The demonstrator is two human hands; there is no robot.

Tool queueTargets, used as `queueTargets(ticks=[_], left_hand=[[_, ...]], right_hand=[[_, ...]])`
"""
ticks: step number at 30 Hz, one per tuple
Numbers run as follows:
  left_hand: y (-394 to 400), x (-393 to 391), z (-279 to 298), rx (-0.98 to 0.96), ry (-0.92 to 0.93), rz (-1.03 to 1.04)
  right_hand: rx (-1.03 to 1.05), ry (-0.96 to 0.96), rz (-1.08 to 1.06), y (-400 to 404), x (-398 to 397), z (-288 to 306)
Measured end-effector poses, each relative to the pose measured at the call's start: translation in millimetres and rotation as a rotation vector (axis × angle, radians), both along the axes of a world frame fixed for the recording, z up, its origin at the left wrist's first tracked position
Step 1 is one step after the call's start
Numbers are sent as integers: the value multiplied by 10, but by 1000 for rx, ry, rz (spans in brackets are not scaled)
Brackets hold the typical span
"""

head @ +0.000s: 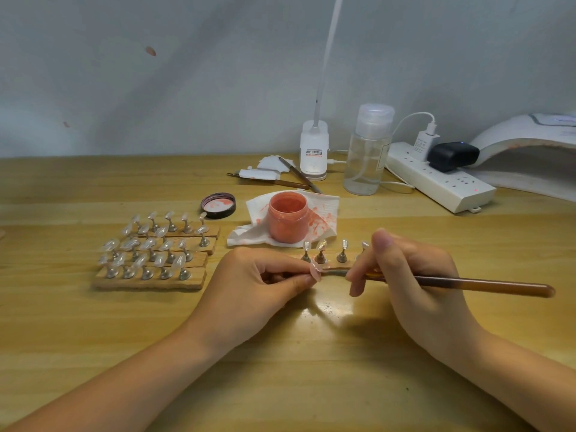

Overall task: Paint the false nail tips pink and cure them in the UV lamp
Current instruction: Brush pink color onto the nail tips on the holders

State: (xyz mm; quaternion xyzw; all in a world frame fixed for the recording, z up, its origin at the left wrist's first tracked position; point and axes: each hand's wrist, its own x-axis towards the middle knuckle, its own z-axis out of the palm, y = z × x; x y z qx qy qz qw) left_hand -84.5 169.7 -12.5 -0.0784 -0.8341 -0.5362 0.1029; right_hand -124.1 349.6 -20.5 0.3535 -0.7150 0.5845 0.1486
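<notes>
The left hand (pixel 265 277) pinched a nail tip (pixel 316 272) between thumb and forefinger, the tip jutting out at 3 o'clock from the fingertips, pinkish on its upper face. The right hand (pixel 405 275) gripped a brush (pixel 467 283) pen-fashion, fingers curled round the front of the brown handle, whose back end ran out toward 3 o'clock. The brush head pointed at 9 o'clock toward the tip; whether the bristles touched it could not be told, as the fingers crowded the spot.

Just behind the hands, at 12 o'clock from the tip, stood a short wooden strip (pixel 339 265) with four small metal stands, at least one of them with a tip on it. At 12 o'clock again sat the open jar (pixel 288 216) of pink paint on a stained tissue (pixel 324 207), with its lid (pixel 218 205) lying inner face up at 9 o'clock of the jar. At 9 o'clock of the left hand lay four wooden strips (pixel 152 254), close together, each carrying a row of stands with clear tips.

Farther back on the table (pixel 93 338) were a clear pump bottle (pixel 367 151), a white clip lamp (pixel 314 151), and two more brushes (pixel 293 179) among scraps of paper. At 2 o'clock lay a power strip (pixel 442 182) with a white charger and a black plug in it, and beyond it the white UV lamp (pixel 523 141), well apart from the held tip.
</notes>
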Motion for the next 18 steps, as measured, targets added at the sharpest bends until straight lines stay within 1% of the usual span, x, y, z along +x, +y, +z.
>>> queueTargets(ticks=[7,10,12,15,18], left_hand=[[-14,-13,-18,21,1,12],[-22,0,-3,27,15,-24],[-18,3,4,62,-10,-55],[-13,8,1,115,-25,-60],[-12,9,2,98,-29,-49]], right_hand=[[-60,-83,99,16,15,2],[-141,-116,80,31,11,8],[-172,-110,48,37,7,15],[-165,-89,0,25,7,26],[-157,-82,11,22,14,20]])
